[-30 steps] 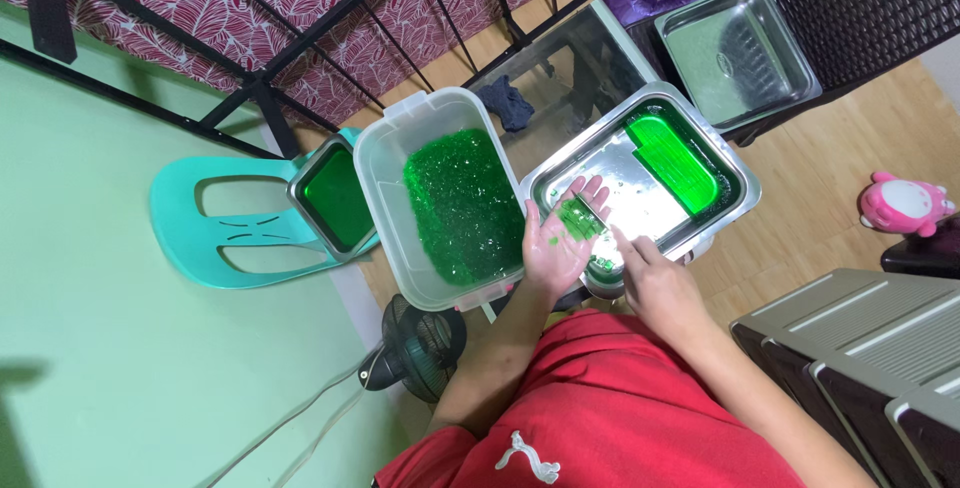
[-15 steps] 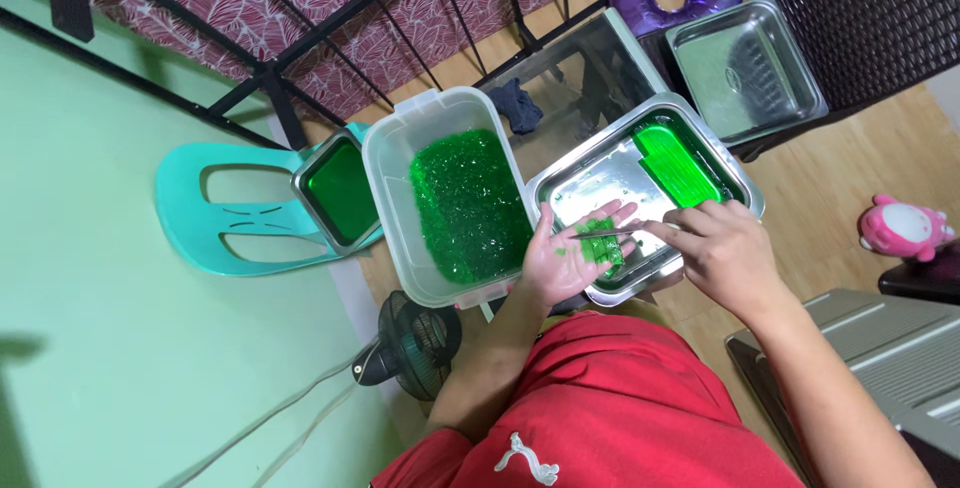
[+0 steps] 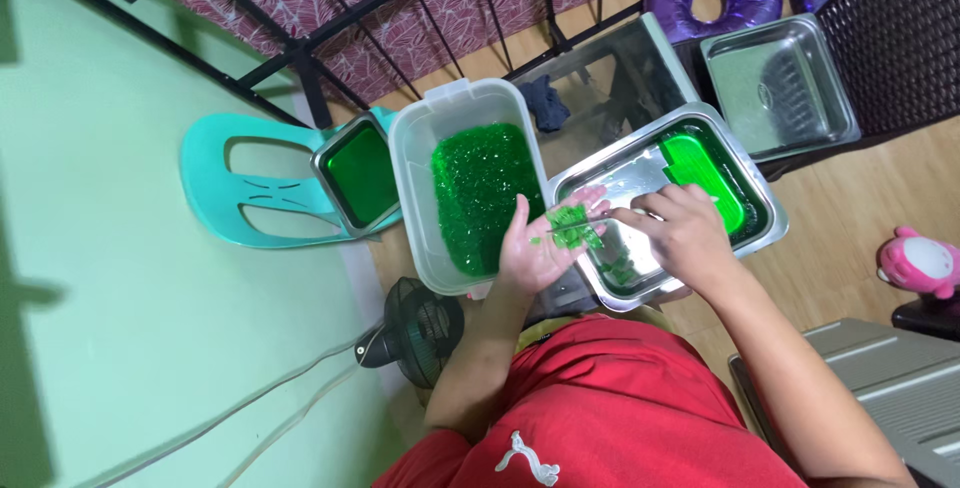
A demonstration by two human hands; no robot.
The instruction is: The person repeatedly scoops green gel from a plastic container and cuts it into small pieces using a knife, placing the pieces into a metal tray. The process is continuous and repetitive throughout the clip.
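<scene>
We see our left hand (image 3: 535, 248) held flat and palm up over the gap between a clear plastic tub (image 3: 470, 183) and a shiny steel tray (image 3: 675, 208), fingers spread wide, with a small pile of glossy green jelly cubes (image 3: 572, 228) resting on the palm near the fingers. Our right hand (image 3: 678, 233) is curled around a thin metal blade (image 3: 590, 220), gripping it with the knuckles up, and the blade's tip lies across the cubes on the left palm. The tub is rectangular with rounded corners and filled along its middle with wet, glittering green jelly bits (image 3: 478, 193). The steel tray holds a smooth, translucent green jelly slab (image 3: 705, 178) at its far end, and a few loose green pieces near its near corner. A smaller steel pan of dark green jelly (image 3: 358, 180) sits on a teal plastic chair (image 3: 250, 193) beside the tub's left edge. An empty steel tray (image 3: 780, 83) lies beyond, well apart.
</scene>
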